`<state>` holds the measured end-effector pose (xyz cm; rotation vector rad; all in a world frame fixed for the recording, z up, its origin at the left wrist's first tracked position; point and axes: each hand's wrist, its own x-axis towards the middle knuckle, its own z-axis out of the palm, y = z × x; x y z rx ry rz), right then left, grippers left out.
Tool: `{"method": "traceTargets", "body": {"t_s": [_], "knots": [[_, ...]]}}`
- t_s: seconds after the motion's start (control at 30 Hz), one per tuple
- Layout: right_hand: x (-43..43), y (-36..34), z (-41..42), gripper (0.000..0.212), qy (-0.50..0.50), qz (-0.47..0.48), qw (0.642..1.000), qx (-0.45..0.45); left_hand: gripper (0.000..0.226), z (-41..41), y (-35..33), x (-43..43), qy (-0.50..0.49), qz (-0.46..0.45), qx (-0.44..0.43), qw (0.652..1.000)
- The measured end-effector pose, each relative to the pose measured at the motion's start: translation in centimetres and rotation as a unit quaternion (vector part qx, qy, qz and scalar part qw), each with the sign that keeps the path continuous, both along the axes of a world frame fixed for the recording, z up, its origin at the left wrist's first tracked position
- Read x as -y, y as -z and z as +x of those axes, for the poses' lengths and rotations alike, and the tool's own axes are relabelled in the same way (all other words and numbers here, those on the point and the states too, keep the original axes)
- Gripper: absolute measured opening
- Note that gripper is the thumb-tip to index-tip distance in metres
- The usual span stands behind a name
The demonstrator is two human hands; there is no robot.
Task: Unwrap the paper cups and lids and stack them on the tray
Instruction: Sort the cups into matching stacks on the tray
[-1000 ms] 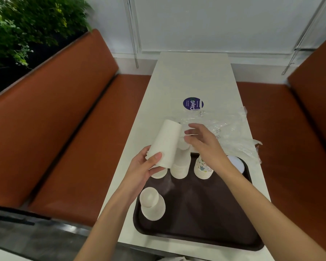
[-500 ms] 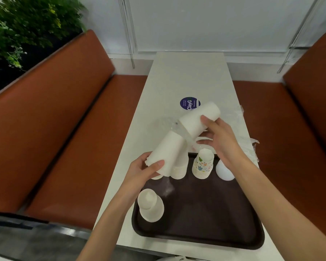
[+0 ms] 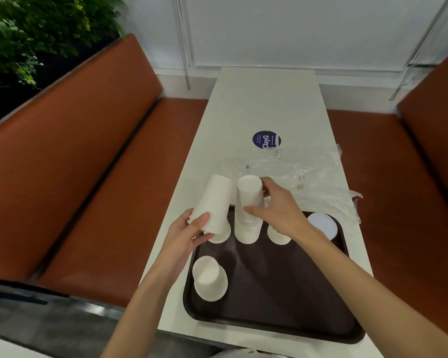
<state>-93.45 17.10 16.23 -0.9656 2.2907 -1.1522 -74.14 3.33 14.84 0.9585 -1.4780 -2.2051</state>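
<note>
A dark brown tray (image 3: pixel 282 301) lies at the near end of the white table. My left hand (image 3: pixel 189 233) grips a tilted stack of white paper cups (image 3: pixel 214 202) above the tray's back left corner. My right hand (image 3: pixel 277 210) holds the top of an upside-down white cup stack (image 3: pixel 248 208) that stands on the tray. A short stack of upturned cups (image 3: pixel 210 279) sits at the tray's front left. A printed cup (image 3: pixel 277 235) is partly hidden under my right wrist. White lids (image 3: pixel 323 224) rest at the back right corner.
Crumpled clear plastic wrap (image 3: pixel 313 174) lies on the table behind the tray, by a round blue sticker (image 3: pixel 266 140). Brown benches (image 3: pixel 93 177) flank the table on both sides. A green plant (image 3: pixel 29 29) stands at the far left.
My right hand has brought its cups down from above the wrap onto the standing stack on the tray. My left hand keeps its tilted stack in about the same place.
</note>
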Motion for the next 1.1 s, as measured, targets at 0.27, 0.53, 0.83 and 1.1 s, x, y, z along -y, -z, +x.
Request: {"method": "traceTargets", "body": {"t_s": [0.27, 0.53, 0.83, 1.1], "knots": [[-0.3, 0.8, 0.3, 0.074, -0.028, 0.086, 0.996, -0.008, 0.067, -1.4, -1.2, -0.8, 0.022, -0.025, -0.018, 0.999], [-2.2, -4.3, 3.0, 0.051, 0.028, -0.172, 0.985, 0.014, 0.057, -5.6, -3.0, -2.3, 0.033, -0.187, -0.028, 0.981], [-1.5, -4.0, 0.9, 0.058, 0.042, -0.155, 0.987, -0.023, 0.067, -9.0, -3.0, -2.1, 0.114, -0.354, 0.026, 0.928], [-0.9, -0.2, 0.2, 0.066, 0.007, -0.049, 0.999, -0.015, 0.082, -9.0, -0.2, -2.1, 0.126, -0.373, 0.075, 0.916]]}}
